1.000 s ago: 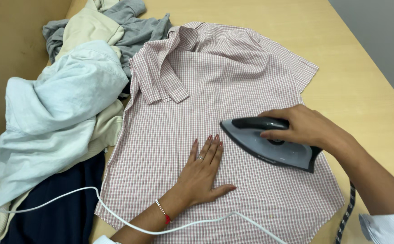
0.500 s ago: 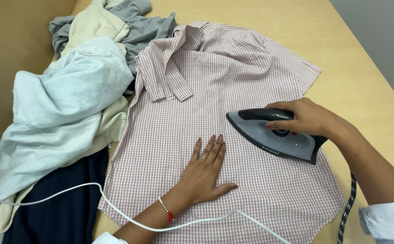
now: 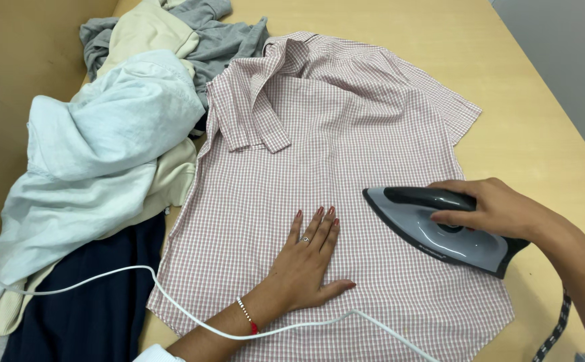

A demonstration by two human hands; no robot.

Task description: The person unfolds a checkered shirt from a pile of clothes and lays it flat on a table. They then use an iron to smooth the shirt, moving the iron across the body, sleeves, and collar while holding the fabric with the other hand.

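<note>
A pink-and-white checked short-sleeved shirt (image 3: 332, 134) lies spread flat on a light wooden table (image 3: 527, 114), collar at the far end. My left hand (image 3: 309, 261) rests flat on the shirt's lower middle, fingers together and pointing away, pressing the cloth. My right hand (image 3: 493, 208) grips the black handle of a grey electric iron (image 3: 440, 231), which sits on the shirt's lower right part with its tip pointing left. A white cord (image 3: 171, 308) runs across the shirt's hem and off the left edge.
A heap of clothes lies left of the shirt: a pale blue garment (image 3: 98, 154), a cream one (image 3: 145, 33), a grey one (image 3: 218, 37) and a dark navy one (image 3: 91, 302). A black-and-white braided cord (image 3: 554, 328) hangs at the lower right.
My right hand has slid the iron toward the right and nearer to me, down to the shirt's lower right edge. My left hand has stayed flat in the same place.
</note>
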